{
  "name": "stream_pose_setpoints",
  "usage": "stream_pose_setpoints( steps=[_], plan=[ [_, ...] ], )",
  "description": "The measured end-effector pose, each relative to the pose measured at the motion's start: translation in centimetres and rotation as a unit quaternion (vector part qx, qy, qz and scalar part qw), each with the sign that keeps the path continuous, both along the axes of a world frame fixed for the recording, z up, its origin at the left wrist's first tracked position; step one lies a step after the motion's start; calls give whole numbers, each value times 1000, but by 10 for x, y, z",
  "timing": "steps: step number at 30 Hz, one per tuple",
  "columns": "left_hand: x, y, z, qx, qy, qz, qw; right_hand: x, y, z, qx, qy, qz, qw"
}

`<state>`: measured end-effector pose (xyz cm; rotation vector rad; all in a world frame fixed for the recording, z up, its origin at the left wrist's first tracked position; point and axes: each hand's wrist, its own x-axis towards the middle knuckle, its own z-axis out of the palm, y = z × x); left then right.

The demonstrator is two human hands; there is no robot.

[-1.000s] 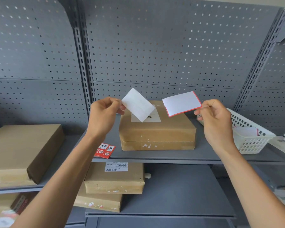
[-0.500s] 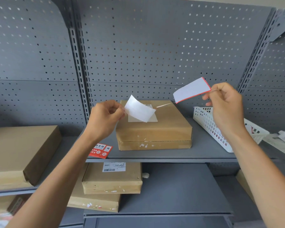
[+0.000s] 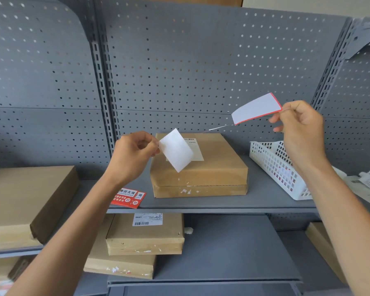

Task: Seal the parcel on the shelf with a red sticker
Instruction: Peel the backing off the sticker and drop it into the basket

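Note:
A brown cardboard parcel (image 3: 209,174) with a white barcode label lies on the grey shelf (image 3: 254,199) in front of me. My left hand (image 3: 132,154) pinches a white backing sheet (image 3: 176,150) over the parcel's left top. My right hand (image 3: 301,129), raised to the right above the parcel, pinches the red sticker (image 3: 255,108) by its corner; its white underside faces me, with a red edge showing. A thin strip trails from the sticker's lower left end.
Two red stickers (image 3: 129,197) lie on the shelf edge left of the parcel. A white plastic basket (image 3: 273,165) stands to its right, papers beyond it. Other brown parcels rest at left (image 3: 28,201) and on the lower shelf (image 3: 145,233). Perforated grey panels stand behind.
My right hand has carried the sticker up and to the right, away from the backing sheet. My left hand with the backing sheet has dropped slightly over the parcel.

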<state>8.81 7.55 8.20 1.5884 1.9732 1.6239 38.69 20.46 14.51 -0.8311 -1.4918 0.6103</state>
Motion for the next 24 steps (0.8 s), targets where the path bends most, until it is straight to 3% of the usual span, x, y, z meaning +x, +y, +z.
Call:
stream_pose_setpoints(
  steps=[15,24],
  plan=[
    [-2,2,0,-7,29,7,1000,19,14,16,-2,39,-14,999],
    [15,12,12,43,-66,-3,997,60,24,26,-11,11,-67,998]
  ],
)
